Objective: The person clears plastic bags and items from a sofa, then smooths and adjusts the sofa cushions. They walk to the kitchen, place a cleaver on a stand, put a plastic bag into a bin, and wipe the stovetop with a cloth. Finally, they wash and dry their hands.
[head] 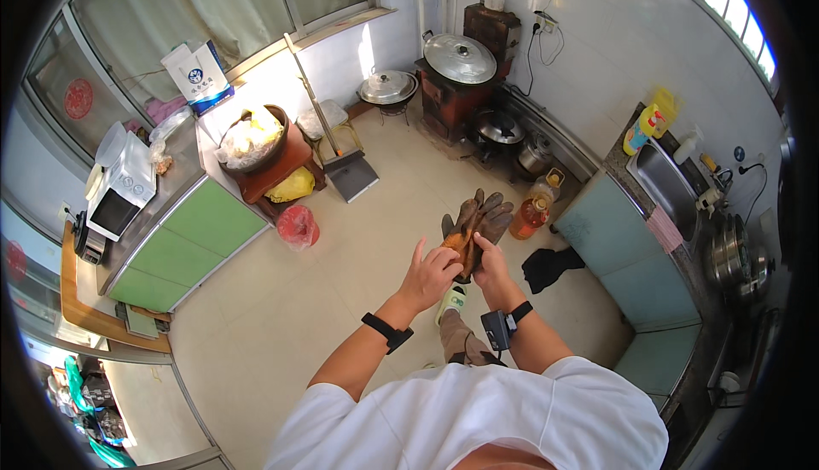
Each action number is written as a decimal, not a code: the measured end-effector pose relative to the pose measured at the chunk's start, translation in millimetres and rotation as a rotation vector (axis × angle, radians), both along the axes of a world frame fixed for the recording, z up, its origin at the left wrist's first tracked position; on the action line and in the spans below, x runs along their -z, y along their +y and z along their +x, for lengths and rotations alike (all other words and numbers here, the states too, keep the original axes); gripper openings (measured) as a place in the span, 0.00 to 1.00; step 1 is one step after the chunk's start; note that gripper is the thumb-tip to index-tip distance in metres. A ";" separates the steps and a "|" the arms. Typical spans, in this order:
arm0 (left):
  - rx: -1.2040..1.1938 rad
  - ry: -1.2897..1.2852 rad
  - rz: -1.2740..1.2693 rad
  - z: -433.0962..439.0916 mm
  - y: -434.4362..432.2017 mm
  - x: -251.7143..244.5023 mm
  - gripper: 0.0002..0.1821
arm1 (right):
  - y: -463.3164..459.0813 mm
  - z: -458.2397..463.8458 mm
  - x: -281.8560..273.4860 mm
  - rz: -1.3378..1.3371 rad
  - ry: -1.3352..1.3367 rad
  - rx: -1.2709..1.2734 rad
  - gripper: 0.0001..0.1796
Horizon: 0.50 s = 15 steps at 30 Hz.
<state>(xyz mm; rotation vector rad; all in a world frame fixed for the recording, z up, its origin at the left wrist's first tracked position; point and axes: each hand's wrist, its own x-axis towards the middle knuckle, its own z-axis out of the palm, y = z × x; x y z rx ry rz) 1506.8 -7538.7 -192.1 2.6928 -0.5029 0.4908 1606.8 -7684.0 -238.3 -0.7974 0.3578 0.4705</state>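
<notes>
A pair of work gloves (477, 227), orange with dark coated palms and fingers, is held in front of me above the floor, fingers pointing away. My right hand (491, 262) grips the cuff end from the right, its thumb lying on top. My left hand (432, 275) is at the left side of the cuffs, its fingertips on the orange part and its thumb or index finger raised. Whether those fingertips pinch the fabric is hard to see. Dark bands sit on both wrists, the right one bearing a small box.
Oil bottles (531, 214) and a black cloth (551, 270) are on the floor to the right, near the blue cabinets (624, 246). A stove (445, 96) with pots stands ahead. A dustpan (350, 176), a red bin (298, 227) and green cabinets (198, 233) are on the left.
</notes>
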 end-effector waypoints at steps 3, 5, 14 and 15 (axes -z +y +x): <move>-0.025 0.053 -0.161 32.4 36.1 19.0 0.32 | 35.3 58.0 15.8 -0.030 -0.005 0.051 0.17; -0.257 0.209 -0.443 68.5 60.4 34.1 0.47 | 65.3 98.8 21.6 -0.049 -0.012 0.065 0.17; -0.599 0.772 -1.789 254.2 169.8 21.8 0.29 | 216.5 263.7 -21.0 0.043 -0.075 -0.245 0.16; -0.633 0.723 -1.765 271.8 183.1 17.9 0.27 | 229.3 280.5 -26.0 0.043 -0.084 -0.257 0.17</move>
